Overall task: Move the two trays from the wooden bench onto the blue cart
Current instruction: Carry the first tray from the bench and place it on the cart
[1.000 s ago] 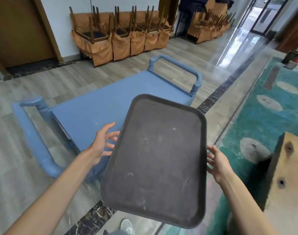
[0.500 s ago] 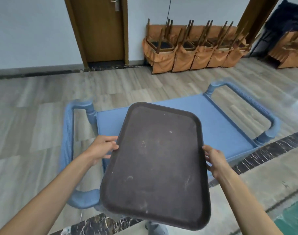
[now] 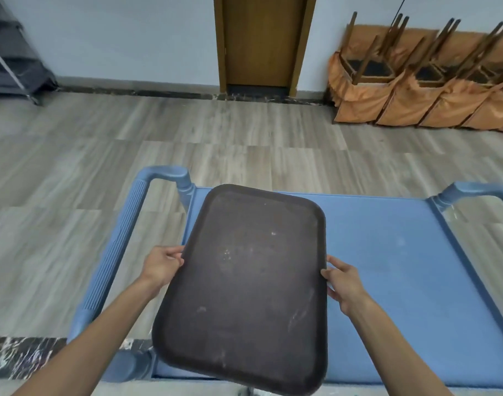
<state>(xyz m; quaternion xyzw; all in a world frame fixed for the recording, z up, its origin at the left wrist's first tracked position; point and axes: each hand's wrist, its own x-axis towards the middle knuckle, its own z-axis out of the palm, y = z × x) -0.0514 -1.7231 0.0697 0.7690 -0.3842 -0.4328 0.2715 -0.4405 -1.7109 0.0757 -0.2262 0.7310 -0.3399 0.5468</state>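
A dark brown rectangular tray hangs above the left half of the blue cart, held by its two long edges. My left hand grips the tray's left edge and my right hand grips the right edge. The tray tilts slightly, its near end sticking out past the cart's front edge. The cart's flat blue top shows bare to the right of the tray. The wooden bench and the other tray are out of view.
The cart has a ribbed blue handle at its left end and another handle at its right. Stacked orange-covered chairs lean against the far wall on the right. A wooden door stands behind, a dark rack at far left.
My view has swung left and squared up on the cart. The tray has travelled with both hands over the cart's left half, and my left hand has closed on its edge.
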